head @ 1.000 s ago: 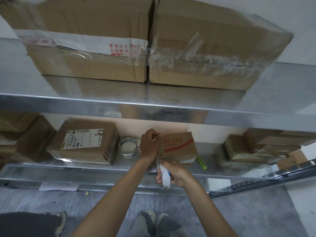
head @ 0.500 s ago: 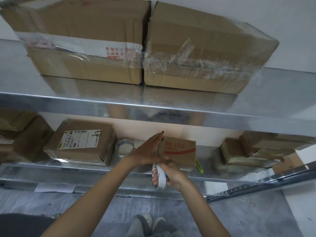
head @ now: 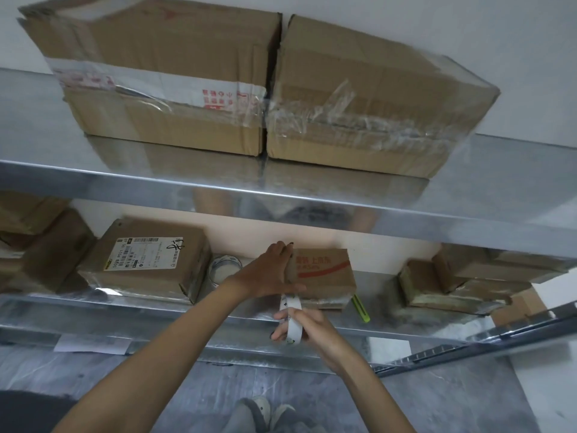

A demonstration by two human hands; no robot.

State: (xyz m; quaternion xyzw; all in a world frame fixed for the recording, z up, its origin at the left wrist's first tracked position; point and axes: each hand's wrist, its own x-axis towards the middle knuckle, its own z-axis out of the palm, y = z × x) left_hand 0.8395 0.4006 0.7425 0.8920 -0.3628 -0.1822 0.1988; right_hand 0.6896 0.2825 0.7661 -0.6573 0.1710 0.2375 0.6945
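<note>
**Taping the small box on the lower shelf: hands, tape and handling**

Nearest to me, the right hand curls round the tape roll, held on edge just in front of the lower shelf. A short run of tape seems to lead up from the roll to the near left corner of the small box. The left hand lies flat, fingers straight and together, pressed against the left face of that box, which stands on the lower shelf against the back wall.

I judge the small box light and fairly stiff, and likely to slide on the smooth metal unless braced. It is best taken across its side faces, away from the tape seam. The tape roll is light and rigid, its free end sticky, so it is best gripped through the core and over the rim.

A green stick-shaped tool lies just right of the small box. A spare tape roll and a labelled box sit to its left. Farther off, the upper shelf carries two large boxes side by side, touching.

A second ago the left hand was curled at the small box's top left corner. It now lies flat, and the tape roll sits about where it was.
</note>
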